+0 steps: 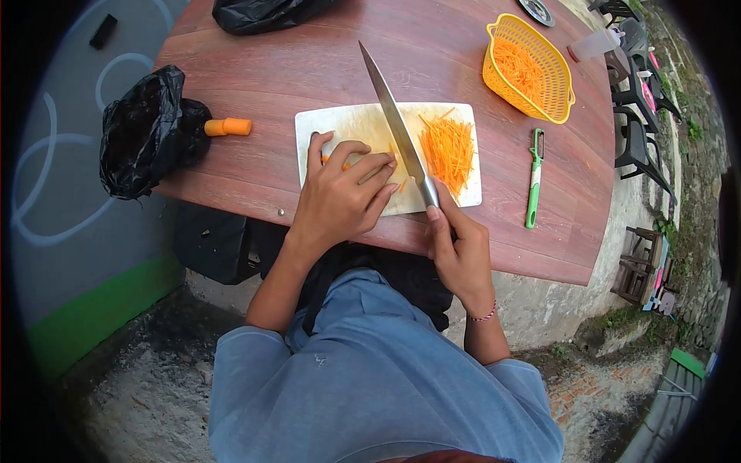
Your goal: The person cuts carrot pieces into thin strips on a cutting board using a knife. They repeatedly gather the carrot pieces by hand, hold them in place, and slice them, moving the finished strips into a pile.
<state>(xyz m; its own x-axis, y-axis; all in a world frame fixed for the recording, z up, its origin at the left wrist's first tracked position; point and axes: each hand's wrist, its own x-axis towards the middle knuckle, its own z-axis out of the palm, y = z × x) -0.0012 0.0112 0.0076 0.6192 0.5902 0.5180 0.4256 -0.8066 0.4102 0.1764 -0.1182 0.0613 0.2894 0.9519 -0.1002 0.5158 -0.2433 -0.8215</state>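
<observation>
Tuck your left hand (343,189)'s bent fingertips clear of the long silver steel knife (401,131), its handle wrapped by your right hand (461,243); whether the left pinches the small, mostly hidden orange carrot pieces (346,166) on the white rectangular cutting board (359,118), I cannot tell.

Dark chairs (637,147) stand at right; a grey-and-green wall (77,258) at left.

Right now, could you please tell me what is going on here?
Someone seems to be cutting carrot strips. The right hand holds a large knife slanting across a white cutting board; the left hand is over the board, near carrot bits. The strips are piled right of the knife; more strips lie in a yellow basket.
</observation>
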